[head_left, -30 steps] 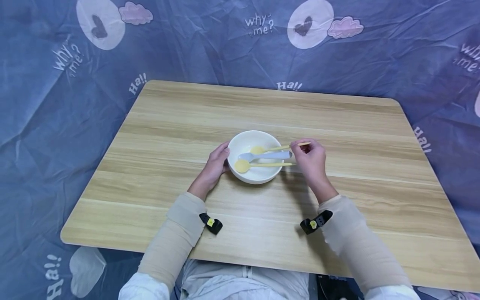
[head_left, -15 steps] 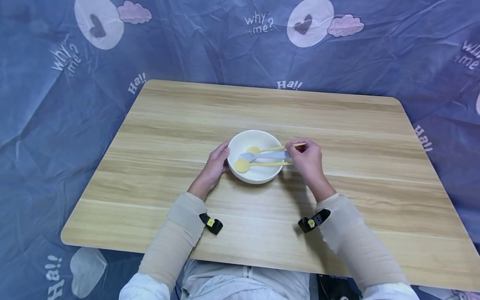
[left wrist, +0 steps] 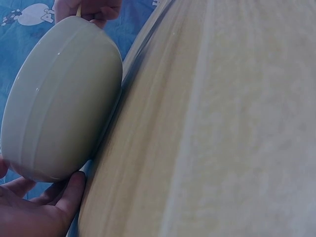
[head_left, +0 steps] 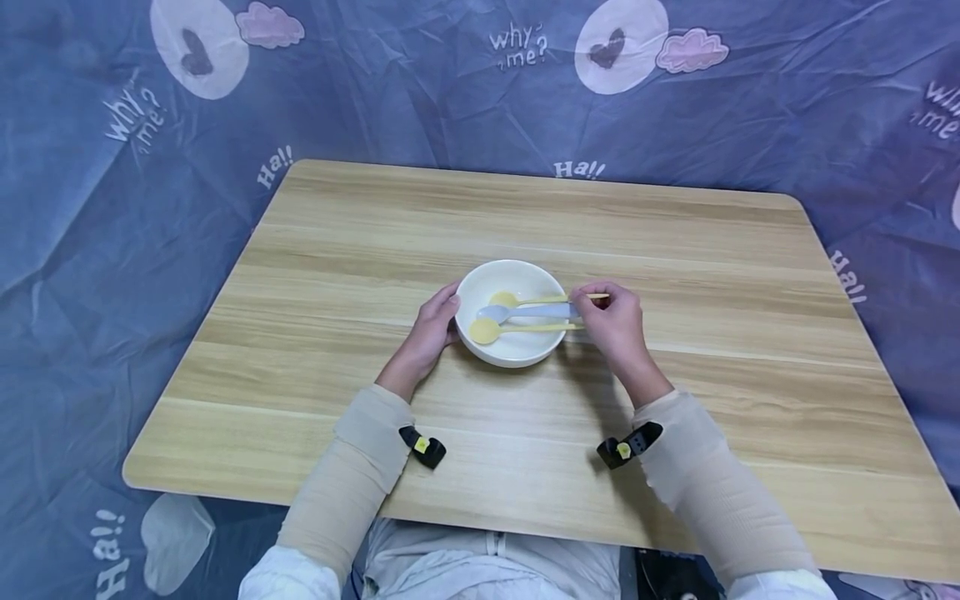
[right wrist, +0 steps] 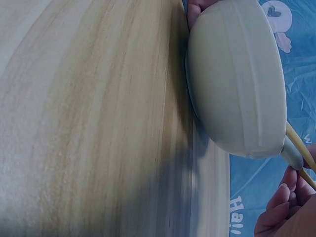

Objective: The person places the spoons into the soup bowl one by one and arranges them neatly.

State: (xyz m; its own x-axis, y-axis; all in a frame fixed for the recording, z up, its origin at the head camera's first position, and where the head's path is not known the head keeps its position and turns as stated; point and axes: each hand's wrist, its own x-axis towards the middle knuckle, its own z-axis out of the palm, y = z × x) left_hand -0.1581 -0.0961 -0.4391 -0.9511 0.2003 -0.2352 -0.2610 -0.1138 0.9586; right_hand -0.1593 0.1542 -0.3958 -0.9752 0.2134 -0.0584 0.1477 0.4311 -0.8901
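A white bowl [head_left: 510, 355] stands on the wooden table, with three spoons leaning in it, their handles pointing right over the rim. My left hand [head_left: 424, 335] holds the bowl's left side, thumb at the rim and fingers around the wall. With thumb and fingertips my right hand [head_left: 617, 327] pinches the handle of the far yellow spoon [head_left: 543, 299]. Between the two yellow ones lies a pale blue spoon [head_left: 542, 311], its handle end hidden by my right fingers. Nearest me is another yellow spoon [head_left: 486, 331]. The right wrist view shows the bowl's outer wall [right wrist: 237, 84] and handles beside my fingers.
The light wooden table [head_left: 337, 250] has rounded corners and reaches well past both arms. A blue printed cloth [head_left: 420, 92] hangs behind it and at the sides. Both forearms wear beige sleeves with a black wrist device [head_left: 422, 447].
My right hand has moved slightly left, and the far yellow spoon has slid left, deeper into the bowl. The fingers now cover the blue spoon's handle end. My left hand stays on the bowl.
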